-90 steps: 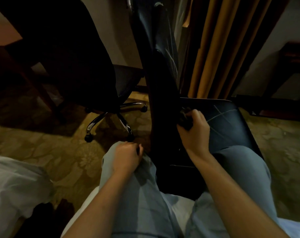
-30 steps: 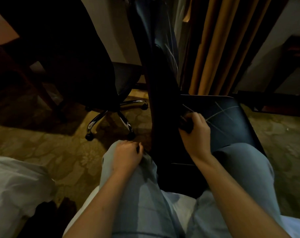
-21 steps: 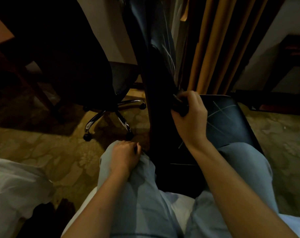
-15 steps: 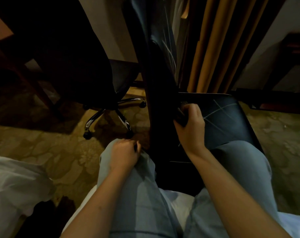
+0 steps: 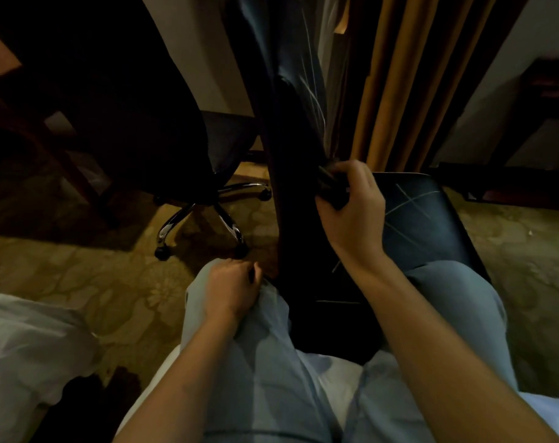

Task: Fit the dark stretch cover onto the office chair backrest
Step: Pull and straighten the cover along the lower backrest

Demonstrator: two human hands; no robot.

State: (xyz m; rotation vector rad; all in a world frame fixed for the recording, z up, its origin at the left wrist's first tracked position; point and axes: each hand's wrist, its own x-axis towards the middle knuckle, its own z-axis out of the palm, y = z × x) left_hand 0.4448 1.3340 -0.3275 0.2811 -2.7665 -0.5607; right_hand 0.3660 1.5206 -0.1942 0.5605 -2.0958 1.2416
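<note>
Gripping bunched cover [image 5: 330, 190] beside backrest [image 5: 291, 148]: right hand [image 5: 351, 215].

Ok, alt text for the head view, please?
A seated person's right hand grips bunched dark stretch cover at the lower edge of an upright chair backrest. The left hand rests curled on the left knee. Another office chair stands behind on patterned carpet.

Seated person's right hand [image 5: 351, 212] grips the bunched edge of the dark stretch cover [image 5: 330, 190] beside the chair backrest [image 5: 294, 212]; left hand [image 5: 230, 289] rests curled on a knee [image 5: 271, 318].
</note>
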